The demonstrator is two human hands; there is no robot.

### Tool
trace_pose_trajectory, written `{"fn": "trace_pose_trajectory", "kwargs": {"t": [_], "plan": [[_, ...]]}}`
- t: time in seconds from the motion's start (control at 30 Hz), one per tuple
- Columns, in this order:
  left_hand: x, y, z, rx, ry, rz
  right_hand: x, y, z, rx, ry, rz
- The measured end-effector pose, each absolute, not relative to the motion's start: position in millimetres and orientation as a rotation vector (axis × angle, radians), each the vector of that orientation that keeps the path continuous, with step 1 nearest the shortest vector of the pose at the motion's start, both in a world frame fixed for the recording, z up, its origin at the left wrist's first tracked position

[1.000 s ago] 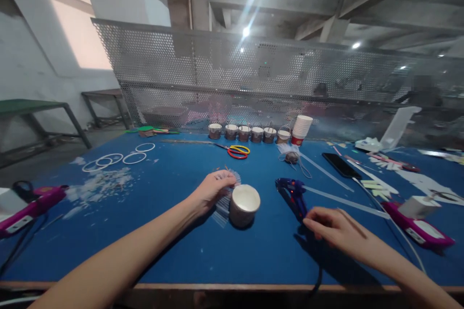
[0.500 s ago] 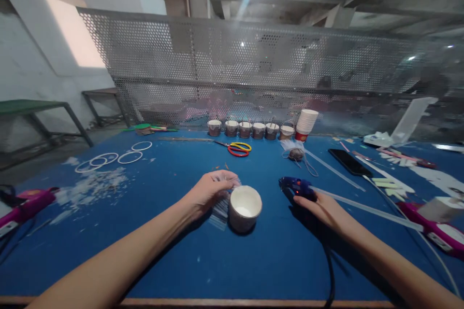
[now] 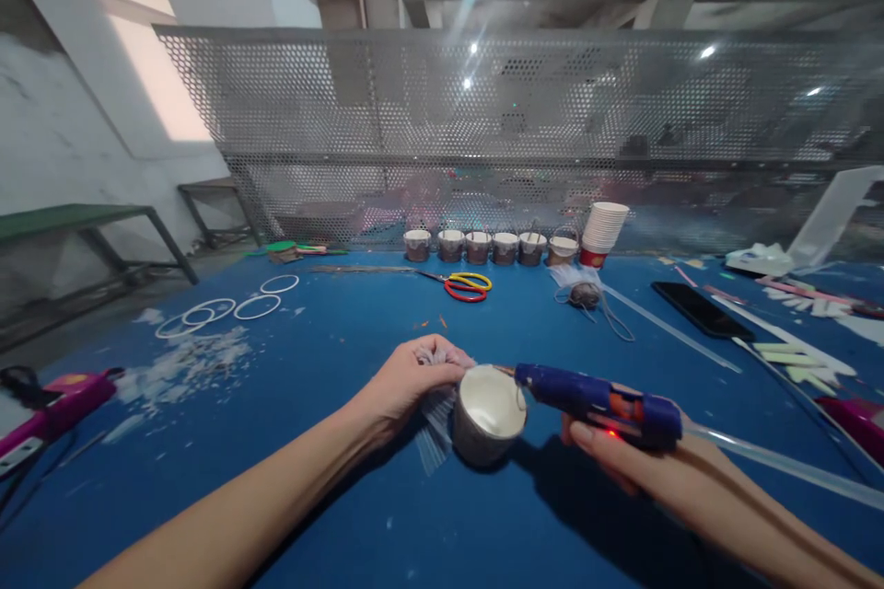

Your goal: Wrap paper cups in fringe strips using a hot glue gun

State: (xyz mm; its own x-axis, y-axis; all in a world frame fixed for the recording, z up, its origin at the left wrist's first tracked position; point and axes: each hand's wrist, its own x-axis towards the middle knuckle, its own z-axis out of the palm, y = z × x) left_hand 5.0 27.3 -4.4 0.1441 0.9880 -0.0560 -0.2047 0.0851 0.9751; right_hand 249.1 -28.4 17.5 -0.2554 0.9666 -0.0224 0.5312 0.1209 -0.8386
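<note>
Magenta plastic cases the power strip (image 3: 59, 409) at the left of the blue tabletop (image 3: 331, 331), with white scraps (image 3: 186, 368) and thin white rings (image 3: 236, 306) lying beside it. Next comes the person's left hand (image 3: 414, 382), its grip pinching a bunch of sheer pleated fabric (image 3: 435, 437) between thumb and fingers; the loose end fans down onto the tabletop. Thumb and fabric sit against or just beside the left of a grey-sided cup (image 3: 489, 414), which stands upright near the middle, its pale inside showing. Beyond it lie red-and-yellow scissors (image 3: 456, 282), and at the back stands a row of small pails (image 3: 478, 248).

To the right of the cup, a blue glue gun (image 3: 587, 398) points leftward, its nozzle at the far side of the rim; whether it touches cannot be told. The right hand's (image 3: 639, 465) grip is wrapped around the gun from below, while a clear glue stick (image 3: 773, 460) trails from its back end. Farther right lies a black phone (image 3: 701, 311).

The step in hand appears to be bringing the nozzle to the cup where the fabric meets it. The next move seems to call for a steady cup, a measured squeeze of the gun, and left fingertips kept clear of hot glue while the fabric is held close.
</note>
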Motion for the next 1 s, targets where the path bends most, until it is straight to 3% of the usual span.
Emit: {"fn": "trace_pose_trajectory", "kwargs": {"t": [1.0], "plan": [[7.7,26.5,-1.1,0.985,1.016,1.175,213.6,-15.4,11.2,-1.296,-2.104,0.951]]}}
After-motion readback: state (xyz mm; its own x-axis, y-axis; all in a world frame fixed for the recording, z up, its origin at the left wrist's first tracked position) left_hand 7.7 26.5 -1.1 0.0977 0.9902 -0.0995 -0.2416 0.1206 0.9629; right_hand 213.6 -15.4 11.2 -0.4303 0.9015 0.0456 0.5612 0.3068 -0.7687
